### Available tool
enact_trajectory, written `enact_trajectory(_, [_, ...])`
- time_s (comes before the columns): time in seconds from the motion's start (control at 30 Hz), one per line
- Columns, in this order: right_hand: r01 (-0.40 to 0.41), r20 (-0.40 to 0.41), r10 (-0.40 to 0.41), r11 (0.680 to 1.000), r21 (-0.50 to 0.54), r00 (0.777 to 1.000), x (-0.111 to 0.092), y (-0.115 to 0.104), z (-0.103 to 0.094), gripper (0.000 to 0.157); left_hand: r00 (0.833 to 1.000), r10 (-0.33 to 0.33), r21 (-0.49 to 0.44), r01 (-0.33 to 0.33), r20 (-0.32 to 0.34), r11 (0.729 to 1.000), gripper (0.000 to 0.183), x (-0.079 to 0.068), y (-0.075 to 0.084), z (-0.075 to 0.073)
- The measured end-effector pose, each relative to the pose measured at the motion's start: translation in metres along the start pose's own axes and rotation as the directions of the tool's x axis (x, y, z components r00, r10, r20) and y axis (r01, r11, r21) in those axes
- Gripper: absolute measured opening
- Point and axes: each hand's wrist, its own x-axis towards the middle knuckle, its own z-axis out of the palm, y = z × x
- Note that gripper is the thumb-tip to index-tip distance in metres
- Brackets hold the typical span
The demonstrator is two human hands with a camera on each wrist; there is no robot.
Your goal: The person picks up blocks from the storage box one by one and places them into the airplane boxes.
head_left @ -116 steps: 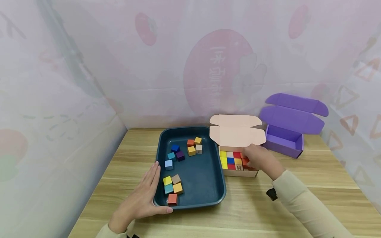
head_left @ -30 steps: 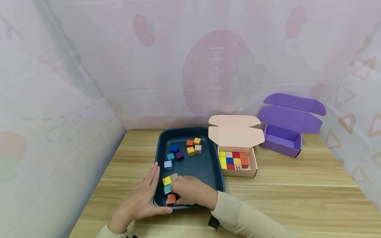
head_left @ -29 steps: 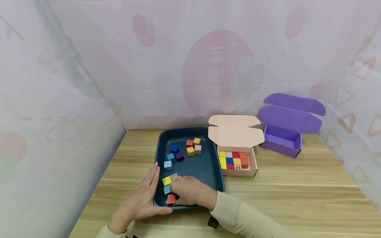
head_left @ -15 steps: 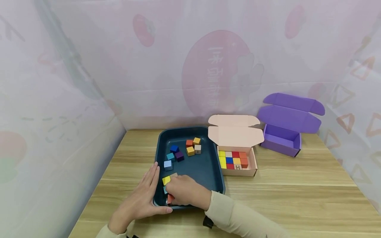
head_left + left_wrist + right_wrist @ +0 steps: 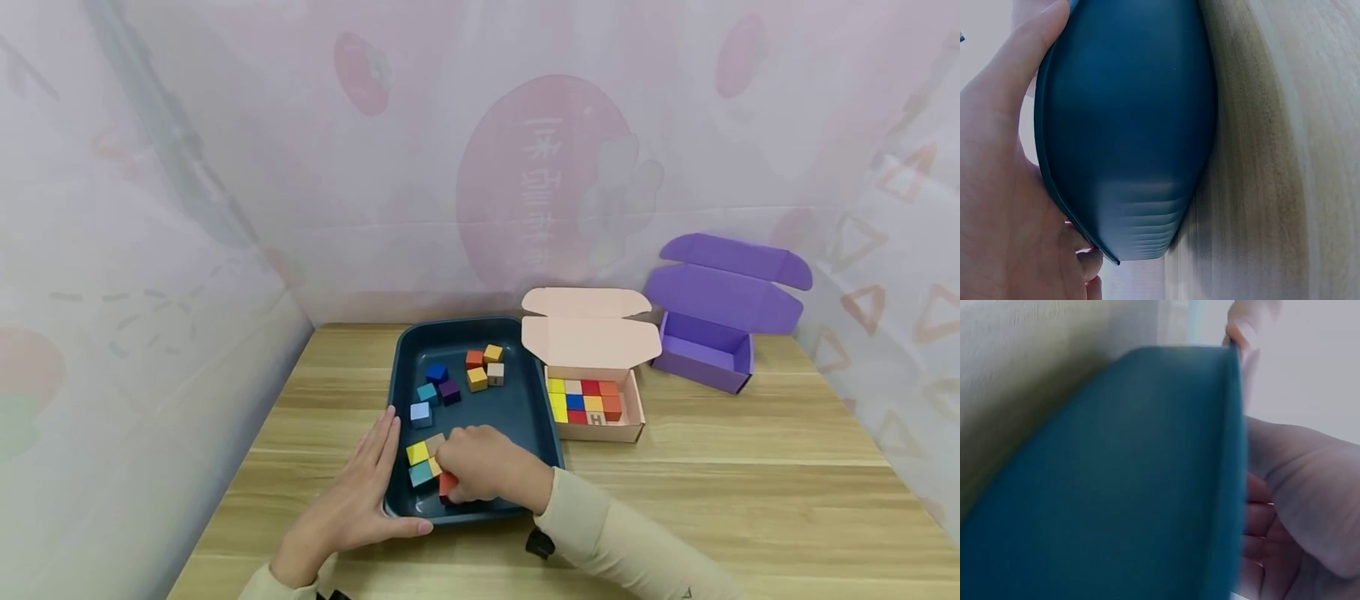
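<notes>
Along the left rim of the dark teal tray (image 5: 495, 417) rests my left hand (image 5: 348, 500), fingers straight and thumb stretched along the near corner. The left wrist view shows this hand (image 5: 1004, 181) against the tray's outer wall (image 5: 1129, 125). Inside the tray's near part, my right hand (image 5: 491, 467) pinches a red cube (image 5: 447, 487), its fingers partly covering it. Beside it sit a yellow cube (image 5: 417, 452), a teal cube (image 5: 421, 474), a tan cube (image 5: 436, 444) and a partly hidden orange cube. In the right wrist view the tray wall hides the right fingertips.
Farther back in the tray lie a light blue cube (image 5: 421, 414), a purple cube (image 5: 449, 392) and several others. An open peach box (image 5: 600, 432) with rows of coloured cubes stands right of the tray, and an open purple box (image 5: 701, 367) stands behind it.
My right hand has come from the peach box to the tray. The red cube has moved right from the near left corner in its fingers. My left hand stays at the rim.
</notes>
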Motion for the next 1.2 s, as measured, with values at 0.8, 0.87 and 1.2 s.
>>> enact_trajectory(0.8, [-0.077,-0.179,0.099,0.989,0.128,0.979,-0.1,0.106,-0.078,0.01,1.0,-0.004,0.03,0.004,-0.004,1.0,0.145,0.001,-0.001,0.0])
enact_trajectory(0.87, [-0.08,-0.182,0.104,0.988,0.131,0.978,-0.105,0.116,-0.081,0.01,1.0,-0.006,0.032,0.006,-0.003,0.999,0.145,0.001,-0.001,0.0])
enact_trajectory(1.2, [-0.128,-0.13,0.156,0.971,0.201,0.979,-0.132,0.161,-0.081,0.007,1.0,-0.005,0.034,0.004,0.003,0.999,0.145,0.0,-0.002,-0.001])
